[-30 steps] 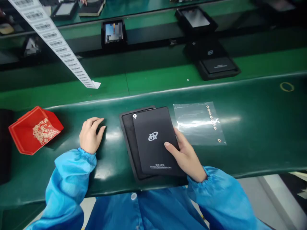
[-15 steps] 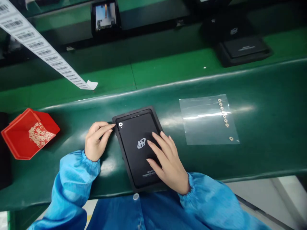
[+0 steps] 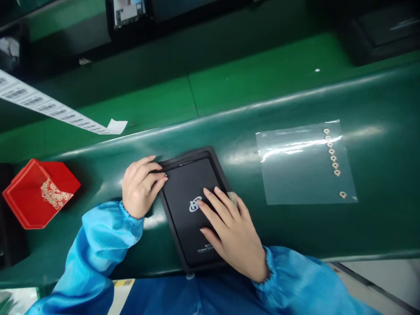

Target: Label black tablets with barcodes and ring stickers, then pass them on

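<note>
A black tablet point(image 3: 183, 218), back side up with a pale logo, lies in a black tray point(image 3: 170, 236) on the green work surface. My left hand point(image 3: 141, 186) is at its upper left corner, thumb and forefinger pinched together over the camera ring, which they mostly cover. Whatever sits between those fingertips is too small to make out. Spread out over the lower right part of the tablet, my right hand point(image 3: 232, 227) rests with its fingers apart on the back, holding nothing.
On the left stands a red bin point(image 3: 24, 197) with many small pale rings point(image 3: 54, 194). A clear plastic sheet point(image 3: 288, 175) with several rings along its right side lies to the right. Barcode labels point(image 3: 49, 107) hang at upper left; black trays point(image 3: 387, 39) are behind.
My left hand has moved right onto the tablet's corner, its fingertips now over the camera ring. My right hand stays spread on the tablet. The camera view has shifted slightly.
</note>
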Demonstrator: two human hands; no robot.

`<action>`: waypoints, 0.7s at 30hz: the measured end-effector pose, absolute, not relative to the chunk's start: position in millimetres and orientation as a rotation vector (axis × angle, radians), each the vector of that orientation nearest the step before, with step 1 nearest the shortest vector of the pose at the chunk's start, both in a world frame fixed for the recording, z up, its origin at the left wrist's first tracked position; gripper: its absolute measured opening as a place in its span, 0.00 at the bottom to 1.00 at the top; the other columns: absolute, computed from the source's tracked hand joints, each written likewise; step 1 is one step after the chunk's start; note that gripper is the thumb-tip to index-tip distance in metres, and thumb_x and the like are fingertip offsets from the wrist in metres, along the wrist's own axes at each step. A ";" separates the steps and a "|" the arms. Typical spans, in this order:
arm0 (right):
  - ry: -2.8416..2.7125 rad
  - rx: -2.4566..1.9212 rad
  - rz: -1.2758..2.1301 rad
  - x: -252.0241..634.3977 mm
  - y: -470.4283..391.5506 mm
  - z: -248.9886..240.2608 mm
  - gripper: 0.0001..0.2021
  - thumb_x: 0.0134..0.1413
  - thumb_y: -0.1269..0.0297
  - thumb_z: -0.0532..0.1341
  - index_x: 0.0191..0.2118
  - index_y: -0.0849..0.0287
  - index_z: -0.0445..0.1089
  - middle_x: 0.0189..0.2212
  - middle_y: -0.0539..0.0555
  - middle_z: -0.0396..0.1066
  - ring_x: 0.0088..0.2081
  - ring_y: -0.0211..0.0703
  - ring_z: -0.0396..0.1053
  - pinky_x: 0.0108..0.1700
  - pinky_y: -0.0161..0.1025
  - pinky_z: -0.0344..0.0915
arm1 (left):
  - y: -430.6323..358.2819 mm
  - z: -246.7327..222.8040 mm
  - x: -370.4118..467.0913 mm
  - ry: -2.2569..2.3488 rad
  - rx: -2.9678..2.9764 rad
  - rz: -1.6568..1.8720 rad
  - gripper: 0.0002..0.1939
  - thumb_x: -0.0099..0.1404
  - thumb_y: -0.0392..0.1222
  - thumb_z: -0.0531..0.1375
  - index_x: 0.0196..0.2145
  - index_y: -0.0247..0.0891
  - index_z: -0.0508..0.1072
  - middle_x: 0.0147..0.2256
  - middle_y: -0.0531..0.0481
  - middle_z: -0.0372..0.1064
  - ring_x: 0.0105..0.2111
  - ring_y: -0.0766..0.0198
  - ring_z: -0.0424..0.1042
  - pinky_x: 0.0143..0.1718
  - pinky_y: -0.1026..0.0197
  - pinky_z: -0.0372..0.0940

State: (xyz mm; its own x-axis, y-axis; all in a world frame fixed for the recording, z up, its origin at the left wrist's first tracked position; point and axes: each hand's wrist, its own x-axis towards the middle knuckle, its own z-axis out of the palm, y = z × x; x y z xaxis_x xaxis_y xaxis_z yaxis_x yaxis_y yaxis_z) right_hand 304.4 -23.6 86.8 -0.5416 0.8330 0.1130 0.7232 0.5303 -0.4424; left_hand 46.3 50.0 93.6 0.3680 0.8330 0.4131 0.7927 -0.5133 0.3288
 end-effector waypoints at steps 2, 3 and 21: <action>-2.460 -1.299 0.504 304.4 -22.3 88.1 0.19 0.68 0.66 0.51 0.60 0.62 0.65 0.65 0.60 0.58 0.65 0.59 0.54 0.62 0.60 0.49 | 44.3 87.1 49.1 1.518 2.410 0.922 0.02 0.66 0.33 0.63 0.37 0.37 0.73 0.43 0.47 0.74 0.57 0.51 0.68 0.55 0.46 0.66; -2.460 -1.302 0.505 304.8 -22.4 88.5 0.19 0.67 0.66 0.51 0.60 0.62 0.65 0.65 0.60 0.58 0.65 0.59 0.54 0.62 0.60 0.50 | 39.2 83.8 51.1 1.528 2.336 0.954 0.02 0.67 0.33 0.62 0.38 0.37 0.73 0.45 0.46 0.74 0.59 0.51 0.67 0.57 0.44 0.66; -2.369 -1.421 0.520 328.8 -53.0 83.2 0.19 0.67 0.65 0.52 0.61 0.60 0.64 0.65 0.60 0.58 0.65 0.60 0.53 0.61 0.56 0.51 | 64.7 100.4 61.3 1.418 1.959 0.689 0.05 0.67 0.40 0.63 0.33 0.40 0.78 0.39 0.48 0.76 0.40 0.61 0.75 0.45 0.56 0.70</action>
State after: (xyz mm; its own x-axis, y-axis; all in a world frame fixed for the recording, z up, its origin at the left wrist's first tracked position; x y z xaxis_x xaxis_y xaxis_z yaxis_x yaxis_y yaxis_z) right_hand 328.8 -53.0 83.2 -0.4486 0.8891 0.0913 0.7692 0.4361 -0.4671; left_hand 61.3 64.7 100.4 0.2883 0.9560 0.0554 0.6342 -0.2339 0.7369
